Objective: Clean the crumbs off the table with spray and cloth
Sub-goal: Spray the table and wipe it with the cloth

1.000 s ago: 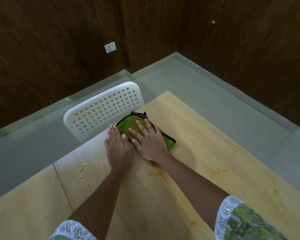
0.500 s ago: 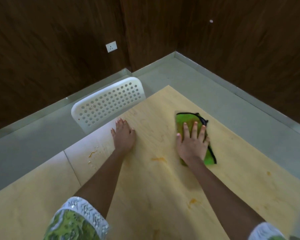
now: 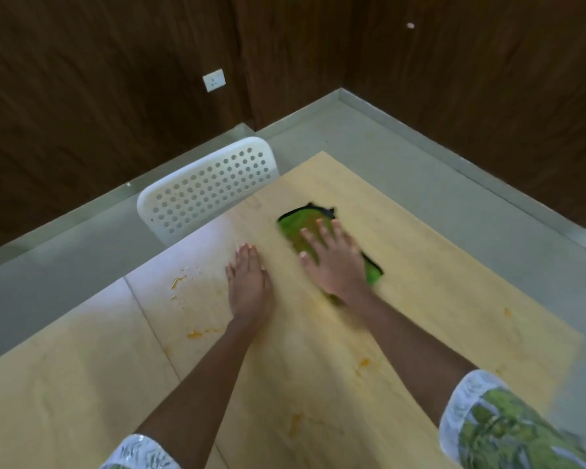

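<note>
1. R hand point(image 3: 335, 262) lies flat on the green cloth point(image 3: 296, 231), fingers straight & spread, pressing it down on the table point(image 3: 437, 282). It doesn't grip or pinch the cloth, just pushes on it w/ the palm.
2. The cloth has a dark edge. It sits near the far end of the table, a bit right of the middle. Part of it pokes out in front of the fingers & part at the right side of the wrist. It looks a little blurry.
3. L hand point(image 3: 249, 286) lies flat on the bare wood, fingers straight & close together. It holds nothing. It is just left of the R hand, not touching the cloth.
4. Orange crumbs & wet spots point(image 3: 180, 282) sit left of the L hand. More orange bits point(image 3: 364, 362) lie between the two arms, & one point(image 3: 507, 312) is out by the right edge.
5. A white chair point(image 3: 207, 191) w/ holes in its back stands at the far left side of the table.
6. Both sleeves are white w/ green print: L sleeve point(image 3: 139, 453), R sleeve point(image 3: 501, 431).
7. Dark wood walls behind, w/ a white wall plug point(image 3: 214, 80). No spray bottle in view.
</note>
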